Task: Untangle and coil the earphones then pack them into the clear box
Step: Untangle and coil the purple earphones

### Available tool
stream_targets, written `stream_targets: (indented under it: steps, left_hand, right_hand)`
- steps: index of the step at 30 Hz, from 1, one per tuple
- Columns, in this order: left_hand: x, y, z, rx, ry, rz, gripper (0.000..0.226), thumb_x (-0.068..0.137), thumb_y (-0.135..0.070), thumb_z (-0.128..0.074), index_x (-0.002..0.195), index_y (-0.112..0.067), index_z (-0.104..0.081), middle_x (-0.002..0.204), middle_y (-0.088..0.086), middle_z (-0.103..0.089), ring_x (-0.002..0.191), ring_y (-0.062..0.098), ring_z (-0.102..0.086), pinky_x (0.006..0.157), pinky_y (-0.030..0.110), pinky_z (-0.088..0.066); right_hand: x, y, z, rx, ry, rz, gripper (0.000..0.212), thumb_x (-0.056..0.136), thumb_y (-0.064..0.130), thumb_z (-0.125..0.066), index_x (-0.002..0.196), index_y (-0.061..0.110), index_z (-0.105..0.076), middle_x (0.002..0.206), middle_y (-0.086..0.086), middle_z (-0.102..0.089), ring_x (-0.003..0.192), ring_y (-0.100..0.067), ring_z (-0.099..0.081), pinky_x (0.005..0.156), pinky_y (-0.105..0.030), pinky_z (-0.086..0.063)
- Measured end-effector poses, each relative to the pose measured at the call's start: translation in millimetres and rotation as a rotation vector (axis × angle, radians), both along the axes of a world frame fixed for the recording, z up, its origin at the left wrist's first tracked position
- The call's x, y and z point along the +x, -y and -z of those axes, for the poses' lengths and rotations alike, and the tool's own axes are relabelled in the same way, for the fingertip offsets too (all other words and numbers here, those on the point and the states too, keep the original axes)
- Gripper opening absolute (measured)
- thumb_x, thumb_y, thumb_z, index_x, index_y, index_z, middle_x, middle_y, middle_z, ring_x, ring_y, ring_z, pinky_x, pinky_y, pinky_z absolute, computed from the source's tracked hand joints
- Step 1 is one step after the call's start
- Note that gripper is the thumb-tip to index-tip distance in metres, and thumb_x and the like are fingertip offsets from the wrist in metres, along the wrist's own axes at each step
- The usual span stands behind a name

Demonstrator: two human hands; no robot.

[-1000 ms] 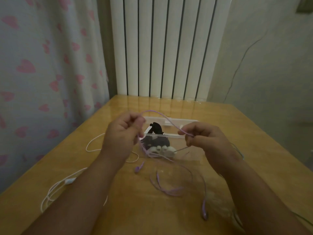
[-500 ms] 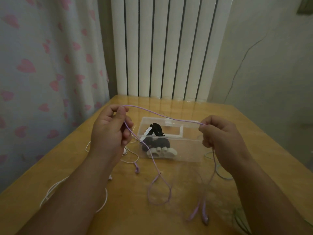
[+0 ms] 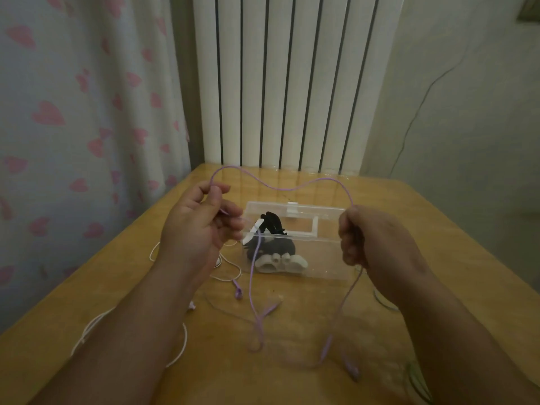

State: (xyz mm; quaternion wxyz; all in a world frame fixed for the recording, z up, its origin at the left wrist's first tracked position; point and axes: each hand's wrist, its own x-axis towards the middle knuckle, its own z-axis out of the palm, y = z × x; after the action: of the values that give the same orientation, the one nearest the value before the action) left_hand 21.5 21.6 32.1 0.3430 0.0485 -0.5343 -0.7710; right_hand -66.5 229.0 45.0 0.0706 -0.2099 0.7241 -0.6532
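- Where the heart-print curtain [image 3: 73,112] hangs at the far left, a white earphone cord [image 3: 83,334] lies loose on the desk [image 3: 87,287], running under the left forearm.
- The left hand [image 3: 198,229] is held up off the desk, its grip a pinch of thumb and forefinger on the purple earphones [image 3: 280,188], with the other fingers curled loosely beneath.
- From that pinch the purple cord rises, sags in a slack arc between the two hands and climbs again to the right one.
- A second length drops from the left grip, crosses the front of the clear box [image 3: 327,264] and reaches the desk, where it loops.
- The clear box stands on the desk between the hands and a little behind them. It holds a black bundle [image 3: 273,226] and a white piece [image 3: 280,263]. The purple cord is all outside it.
- The right hand [image 3: 377,241] is closed in a fist round the cord, which enters at the top of the grip.
- Below the fist the cord trails down to the desk and ends in a purple earbud [image 3: 353,371].
- At the far right a green cable [image 3: 415,378] lies on the desk.
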Motion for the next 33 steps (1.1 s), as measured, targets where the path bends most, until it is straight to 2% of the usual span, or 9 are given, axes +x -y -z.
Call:
stream_targets:
  steps: [2, 5, 11, 15, 18, 22, 26, 30, 33]
  left_hand:
    - [0, -2, -1, 0.024, -0.012, 0.063, 0.021, 0.102, -0.015, -0.037, 0.094, -0.008, -0.054, 0.066, 0.008, -0.067, 0.059, 0.020, -0.067, 0.050, 0.025, -0.054]
    - [1, -4, -2, 0.072, -0.027, 0.137, 0.022, 0.102, -0.015, -0.036, 0.092, -0.007, -0.053, 0.074, 0.010, -0.070, 0.073, 0.025, -0.072, 0.058, 0.027, -0.058]
    - [1, -7, -1, 0.098, -0.025, 0.206, 0.021, 0.101, -0.017, -0.035, 0.091, -0.008, -0.051, 0.082, 0.013, -0.072, 0.086, 0.031, -0.072, 0.066, 0.032, -0.060]
    - [-1, -8, 1, 0.077, -0.022, 0.198, 0.020, 0.100, -0.015, -0.036, 0.091, -0.006, -0.051, 0.084, 0.014, -0.072, 0.089, 0.032, -0.072, 0.072, 0.035, -0.061]
    - [-2, -7, 2, 0.064, -0.026, 0.185, 0.020, 0.101, -0.013, -0.035, 0.092, -0.004, -0.051, 0.087, 0.015, -0.072, 0.092, 0.033, -0.071, 0.074, 0.035, -0.060]
    - [-4, -5, 4, 0.077, -0.043, 0.135, 0.022, 0.102, -0.013, -0.034, 0.093, -0.003, -0.052, 0.087, 0.015, -0.072, 0.092, 0.032, -0.071, 0.070, 0.032, -0.059]
    - [-3, 5, 4, 0.118, -0.094, -0.155, 0.022, 0.103, -0.020, -0.037, 0.090, -0.013, -0.054, 0.072, 0.007, -0.069, 0.067, 0.024, -0.070, 0.055, 0.028, -0.055]
    - [-1, 18, 6, 0.088, -0.028, -0.479, 0.024, 0.101, -0.026, -0.044, 0.083, -0.025, -0.060, 0.056, -0.002, -0.056, 0.045, 0.013, -0.045, 0.041, 0.022, -0.032]
    - [-4, 22, 9, 0.078, -0.044, -0.570, 0.025, 0.101, -0.023, -0.044, 0.081, -0.023, -0.060, 0.047, -0.006, -0.038, 0.044, 0.010, -0.030, 0.040, 0.022, -0.022]
  right_hand:
    - [6, 2, 1, 0.094, -0.050, -0.083, 0.031, 0.098, 0.019, -0.044, 0.077, 0.005, -0.062, 0.059, -0.005, -0.053, 0.050, -0.018, -0.043, 0.044, -0.027, -0.038]
    - [11, 4, 5, 0.185, -0.077, -0.193, 0.032, 0.100, 0.029, -0.045, 0.090, 0.013, -0.071, 0.066, -0.001, -0.061, 0.052, -0.015, -0.045, 0.044, -0.022, -0.037]
    - [15, 14, 13, 0.064, 0.204, -0.368, 0.031, 0.100, 0.027, -0.045, 0.084, 0.011, -0.065, 0.109, -0.008, -0.072, 0.060, -0.011, -0.048, 0.048, -0.024, -0.027]
    - [18, 17, 16, -0.043, 0.371, -0.567, 0.025, 0.097, 0.028, -0.042, 0.081, 0.013, -0.055, 0.118, -0.018, -0.068, 0.053, -0.011, -0.040, 0.046, -0.023, -0.019]
    - [15, 16, 19, -0.098, 0.436, -0.690, 0.025, 0.096, 0.029, -0.042, 0.081, 0.014, -0.054, 0.115, -0.023, -0.068, 0.050, -0.010, -0.033, 0.043, -0.022, -0.018]
    - [9, 12, 21, -0.142, 0.481, -0.755, 0.022, 0.089, 0.031, -0.052, 0.075, 0.015, -0.058, 0.084, -0.017, -0.069, 0.044, -0.008, -0.031, 0.038, -0.017, -0.021]
    - [1, 2, 14, -0.099, 0.453, -0.689, 0.022, 0.085, 0.033, -0.053, 0.073, 0.016, -0.058, 0.070, -0.010, -0.062, 0.043, -0.007, -0.028, 0.039, -0.017, -0.018]
    - [-8, -10, 8, -0.085, 0.431, -0.607, 0.022, 0.090, 0.032, -0.051, 0.084, 0.013, -0.059, 0.068, -0.006, -0.055, 0.044, -0.007, -0.026, 0.040, -0.020, -0.015]
    - [-10, -17, 3, 0.166, 0.249, -0.464, 0.017, 0.089, 0.016, -0.055, 0.095, 0.005, -0.065, 0.067, -0.007, -0.057, 0.046, -0.009, -0.029, 0.044, -0.024, -0.016]
